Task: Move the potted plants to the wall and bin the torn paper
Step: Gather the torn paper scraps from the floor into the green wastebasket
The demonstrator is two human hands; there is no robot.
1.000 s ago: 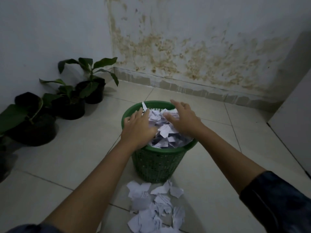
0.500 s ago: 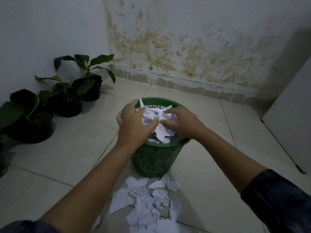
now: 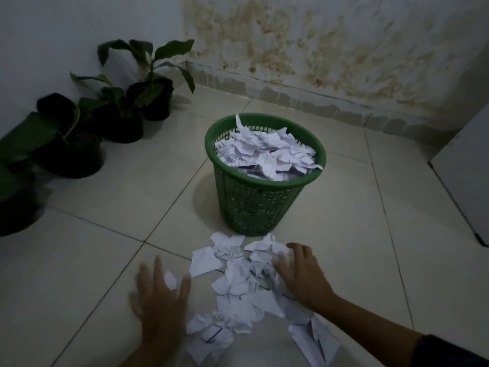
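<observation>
Most of the job looks finished. Three potted plants (image 3: 116, 112) stand in a row along the wall (image 3: 53, 35), far ahead and to the left of the left hand (image 3: 158, 295), with a fourth dark pot partly cut off at the frame's left edge, so that half of the task appears done. The green bin (image 3: 264, 205) sits just ahead of both hands and is heaped with torn paper up to its rim.

What remains is the loose pile of torn paper (image 3: 238, 287) on the tiled floor (image 3: 92, 260), lying between the two hands and reaching back toward the person. The left hand is blurred, fingers spread apart and holding nothing, just left of the pile with one small scrap showing between its fingers. The right hand (image 3: 304, 276) is also spread, fingers relaxed, its fingertips touching the pile's right edge without closing on any piece.

Judging by this, one or two more scoops should clear the floor, though the bin is nearly full, so the last scraps may need pressing down or could spill over its rim.
</observation>
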